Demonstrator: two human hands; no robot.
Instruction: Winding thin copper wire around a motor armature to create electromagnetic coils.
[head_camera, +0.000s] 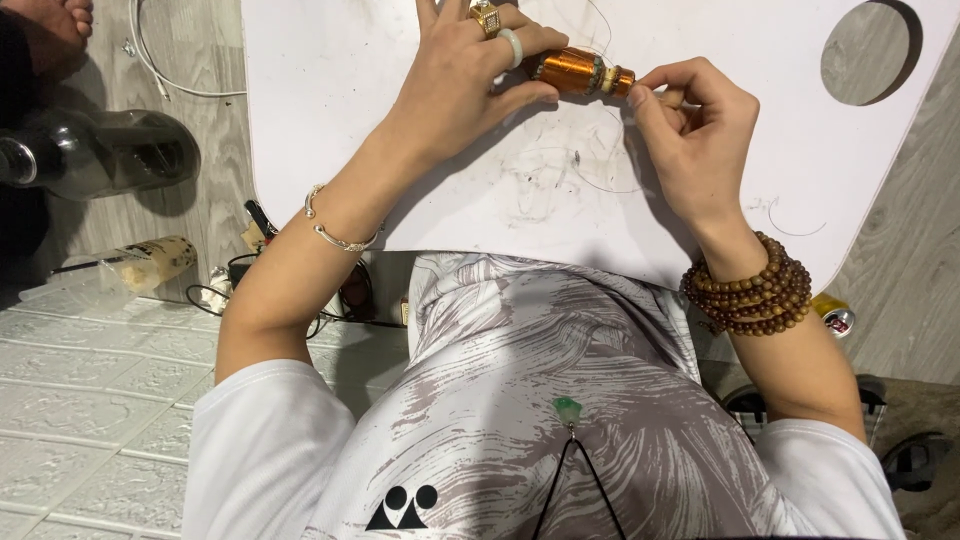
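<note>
1. A copper coil is gripped between both hands above a white board; it lies across the gap between them, near the board's far edge.
2. The left hand is closed around the coil's left end, thumb beneath and fingers over the top.
3. The right hand is pinched shut on the coil's right tip, thumb and forefinger meeting there.
4. Bare board is left below and to the left of the hands; its near edge runs just under the wrists, against the shirt.
5. Right of the right hand, a round hole is cut into the board, close to the slanted right edge.
6. Thin wire strands are seen loose on the board beneath the hands.
7. Counted: one coil, two rings on the left hand, one silver bangle on the left wrist, one stack of wooden bead bracelets on the right wrist.
8. Well left of the left hand, past the board's edge, one dark glass bottle and one pale bottle lie on the floor, with a white cable beside them.
9. One can is seen just beyond the bracelets, under the board's right edge.
</note>
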